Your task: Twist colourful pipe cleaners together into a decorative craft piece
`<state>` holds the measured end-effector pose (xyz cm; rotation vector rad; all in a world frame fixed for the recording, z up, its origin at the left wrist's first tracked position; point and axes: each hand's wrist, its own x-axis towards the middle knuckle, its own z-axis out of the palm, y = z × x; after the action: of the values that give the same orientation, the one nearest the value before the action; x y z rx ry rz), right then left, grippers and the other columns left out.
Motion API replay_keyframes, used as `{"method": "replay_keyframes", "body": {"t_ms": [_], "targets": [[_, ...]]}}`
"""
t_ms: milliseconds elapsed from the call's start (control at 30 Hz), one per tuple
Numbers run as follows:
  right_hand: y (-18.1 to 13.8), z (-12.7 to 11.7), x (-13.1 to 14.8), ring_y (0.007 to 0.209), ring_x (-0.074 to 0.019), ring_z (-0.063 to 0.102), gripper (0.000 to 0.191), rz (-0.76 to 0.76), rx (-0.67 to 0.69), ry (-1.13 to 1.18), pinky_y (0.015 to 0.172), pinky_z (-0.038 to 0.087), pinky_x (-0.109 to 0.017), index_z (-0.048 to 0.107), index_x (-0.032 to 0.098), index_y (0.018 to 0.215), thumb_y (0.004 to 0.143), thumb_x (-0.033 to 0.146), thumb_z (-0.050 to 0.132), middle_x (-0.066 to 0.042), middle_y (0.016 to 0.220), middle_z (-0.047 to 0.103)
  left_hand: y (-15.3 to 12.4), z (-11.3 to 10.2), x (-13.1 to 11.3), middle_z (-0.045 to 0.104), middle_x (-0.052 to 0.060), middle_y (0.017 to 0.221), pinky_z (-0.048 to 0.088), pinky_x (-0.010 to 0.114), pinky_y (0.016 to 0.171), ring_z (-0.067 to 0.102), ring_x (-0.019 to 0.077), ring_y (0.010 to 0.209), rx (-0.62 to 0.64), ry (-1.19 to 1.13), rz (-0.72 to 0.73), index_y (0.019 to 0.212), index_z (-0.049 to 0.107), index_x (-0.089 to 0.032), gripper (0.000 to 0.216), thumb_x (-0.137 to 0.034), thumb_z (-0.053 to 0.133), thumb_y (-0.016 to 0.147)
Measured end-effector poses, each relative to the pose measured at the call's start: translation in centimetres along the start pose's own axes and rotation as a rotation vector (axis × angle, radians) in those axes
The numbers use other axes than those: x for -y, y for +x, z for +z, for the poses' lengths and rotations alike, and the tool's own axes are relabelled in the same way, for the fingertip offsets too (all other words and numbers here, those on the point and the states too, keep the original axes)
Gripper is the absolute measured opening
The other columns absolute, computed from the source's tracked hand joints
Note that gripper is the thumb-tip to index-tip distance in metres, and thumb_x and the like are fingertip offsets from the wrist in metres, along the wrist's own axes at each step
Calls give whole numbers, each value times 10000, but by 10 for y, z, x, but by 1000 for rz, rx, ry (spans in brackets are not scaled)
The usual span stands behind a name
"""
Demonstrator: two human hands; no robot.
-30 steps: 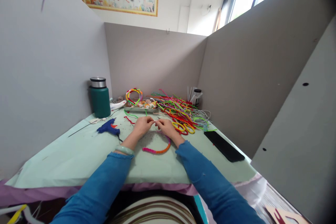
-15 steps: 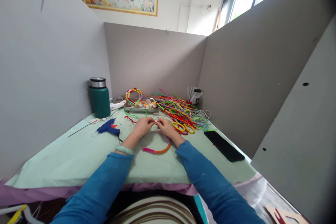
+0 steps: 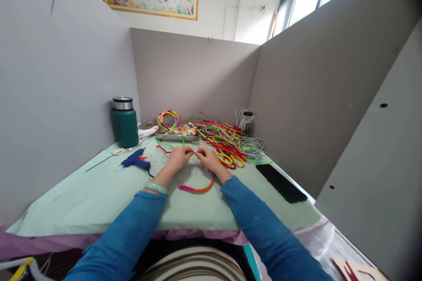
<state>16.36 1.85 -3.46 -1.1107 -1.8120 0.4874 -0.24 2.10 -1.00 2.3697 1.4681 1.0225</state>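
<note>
My left hand (image 3: pixel 178 158) and my right hand (image 3: pixel 207 158) meet in the middle of the pale green table cover (image 3: pixel 99 193), fingertips pinched together on something small and thin that I cannot make out. Below and between the wrists lies a curved pink and orange pipe-cleaner hoop (image 3: pixel 199 187); part of it runs up under my right hand. A pale green bangle (image 3: pixel 156 188) sits on my left wrist. Both sleeves are blue.
A blue glue gun (image 3: pixel 136 160) lies left of my hands, a green flask (image 3: pixel 125 123) behind it. A metal tray (image 3: pixel 178 133) with small pieces and a coloured ring stands at the back. A heap of coloured pipe cleaners (image 3: pixel 227 140) and a black phone (image 3: pixel 281 182) lie to the right. Grey partitions enclose the table.
</note>
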Motion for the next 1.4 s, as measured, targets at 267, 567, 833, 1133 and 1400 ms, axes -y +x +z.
{"method": "replay_keyframes", "body": {"t_ms": [267, 567, 833, 1133, 1400], "targets": [[-6, -1, 6, 718, -151, 548, 130, -117, -3, -274, 652, 370, -249, 636, 180, 851, 841, 235, 518, -30, 795, 652, -1, 0, -2, 742, 57, 879, 422, 246, 710, 633, 182, 803, 11, 66, -21, 918, 756, -210, 216, -270, 576, 814], [-8, -1, 9, 718, -156, 511, 140, -148, -18, -439, 644, 329, -248, 631, 185, 856, 839, 209, 494, -45, 827, 638, -2, 0, -3, 743, 73, 887, 427, 256, 717, 635, 187, 795, 32, 92, 31, 943, 758, -195, 244, -244, 555, 818], [-5, -2, 4, 718, -153, 542, 157, -92, 2, -354, 648, 353, -245, 646, 188, 851, 849, 237, 498, -37, 809, 665, -1, -2, -2, 743, 74, 916, 428, 254, 741, 638, 191, 829, 34, 94, 1, 944, 759, -207, 242, -242, 556, 817], [-5, -15, 2, 793, -165, 587, 184, -97, 241, -493, 694, 389, -242, 677, 185, 891, 766, 213, 544, -47, 906, 693, 1, -1, 3, 734, 79, 904, 419, 252, 725, 625, 186, 813, 5, 91, -44, 929, 747, -186, 258, -209, 518, 812], [-6, -16, 6, 815, -179, 586, 182, -172, 350, -591, 718, 396, -255, 690, 192, 873, 744, 211, 563, -56, 899, 689, 1, 3, 6, 731, 69, 880, 415, 266, 719, 627, 196, 818, -7, 44, -69, 965, 728, -196, 298, -170, 481, 800]]}}
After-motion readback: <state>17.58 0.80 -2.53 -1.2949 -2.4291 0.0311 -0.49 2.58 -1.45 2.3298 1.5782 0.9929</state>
